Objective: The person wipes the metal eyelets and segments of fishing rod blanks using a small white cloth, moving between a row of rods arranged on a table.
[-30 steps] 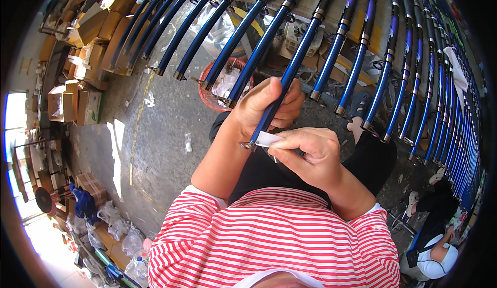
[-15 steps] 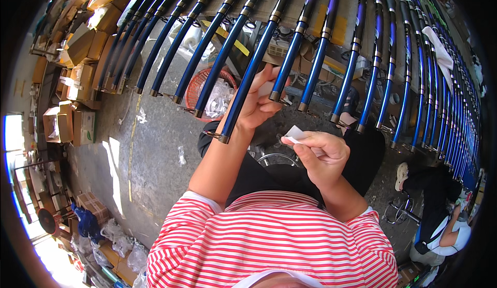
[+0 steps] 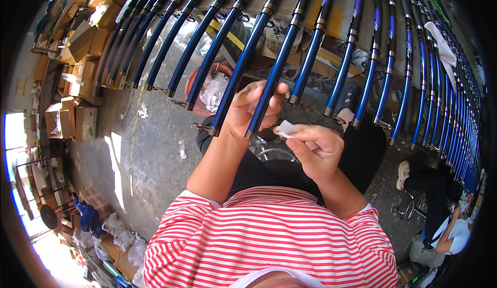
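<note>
My left hand (image 3: pixel 247 113) closed around the butt end of one blue rod (image 3: pixel 270 78) in the hanging row, steadying it. My right hand (image 3: pixel 313 150) pinched a small white piece (image 3: pixel 286 129), possibly a label, just beside that rod's end, seemingly ready to apply.

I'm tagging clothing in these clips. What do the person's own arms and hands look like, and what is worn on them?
Both forearms are bare, coming in from the lower edge. The left hand and the right hand wear no gloves; no rings, watch or bracelet show. Short sleeves of a red-and-white striped shirt with white cuffs end above the elbows.
</note>
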A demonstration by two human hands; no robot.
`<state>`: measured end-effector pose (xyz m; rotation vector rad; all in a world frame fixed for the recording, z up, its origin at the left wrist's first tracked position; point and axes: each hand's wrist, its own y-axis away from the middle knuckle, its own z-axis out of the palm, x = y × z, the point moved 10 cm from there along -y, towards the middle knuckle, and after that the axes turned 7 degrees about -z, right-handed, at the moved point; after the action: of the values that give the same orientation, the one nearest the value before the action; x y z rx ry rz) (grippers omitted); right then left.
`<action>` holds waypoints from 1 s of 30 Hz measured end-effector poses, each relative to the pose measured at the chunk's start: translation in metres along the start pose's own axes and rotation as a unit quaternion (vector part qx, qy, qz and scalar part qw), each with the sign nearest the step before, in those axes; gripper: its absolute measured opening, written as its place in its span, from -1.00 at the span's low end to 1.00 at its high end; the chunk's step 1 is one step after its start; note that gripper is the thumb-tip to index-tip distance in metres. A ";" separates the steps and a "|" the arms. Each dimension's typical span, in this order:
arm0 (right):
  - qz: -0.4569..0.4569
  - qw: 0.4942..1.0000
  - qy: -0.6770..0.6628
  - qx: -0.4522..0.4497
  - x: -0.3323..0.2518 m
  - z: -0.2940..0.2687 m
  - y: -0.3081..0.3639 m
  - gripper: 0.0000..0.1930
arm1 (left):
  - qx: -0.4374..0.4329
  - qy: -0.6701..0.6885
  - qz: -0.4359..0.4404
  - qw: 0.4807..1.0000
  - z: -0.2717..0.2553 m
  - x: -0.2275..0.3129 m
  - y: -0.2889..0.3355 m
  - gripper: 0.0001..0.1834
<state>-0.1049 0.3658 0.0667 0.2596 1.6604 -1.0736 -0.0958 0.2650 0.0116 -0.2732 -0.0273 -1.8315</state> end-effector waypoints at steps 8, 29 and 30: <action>0.013 0.997 -0.035 -0.069 -0.005 0.025 -0.006 -0.91 | -0.013 0.044 -0.005 0.999 0.003 -0.008 0.008 -0.55; -0.012 0.992 -0.046 -0.120 -0.005 0.033 -0.011 -0.93 | 0.051 -0.060 -0.012 0.997 0.001 -0.004 0.009 -0.62; -0.017 0.992 -0.044 -0.121 -0.006 0.033 -0.012 -0.93 | 0.051 -0.073 -0.014 0.996 0.001 -0.003 0.009 -0.62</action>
<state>-0.0881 0.3362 0.0784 0.0256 1.7009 -0.8857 -0.0863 0.2658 0.0104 -0.3350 -0.2275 -1.8277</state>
